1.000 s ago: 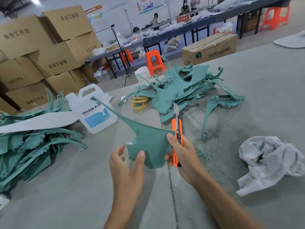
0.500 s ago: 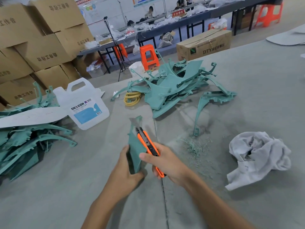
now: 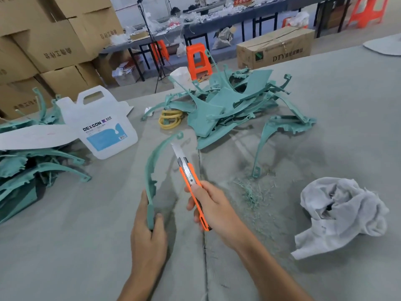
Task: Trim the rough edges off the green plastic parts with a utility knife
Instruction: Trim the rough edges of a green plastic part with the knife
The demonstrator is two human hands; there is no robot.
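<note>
My left hand (image 3: 149, 231) grips the lower end of a green plastic part (image 3: 152, 168), seen edge-on as a thin curved strip rising up and to the right, with ragged flash along its inner edge. My right hand (image 3: 213, 210) holds an orange utility knife (image 3: 191, 181) with its blade out, pointing up and left. The blade tip sits just right of the part's upper end, not touching it. A heap of green parts (image 3: 227, 111) lies further back on the table, and another green pile (image 3: 32, 168) lies at the left.
A white DEXCON jug (image 3: 102, 127) stands at the left beside a white sheet (image 3: 39, 135). A crumpled white rag (image 3: 338, 213) lies at the right. Green shavings (image 3: 251, 192) are scattered near the table's seam. Yellow rings (image 3: 170, 119), cardboard boxes (image 3: 54, 40) and orange stools (image 3: 198, 59) are behind.
My left hand has turned the green part from a flat face-on view to edge-on. The knife has come off the part's edge and now points up beside it.
</note>
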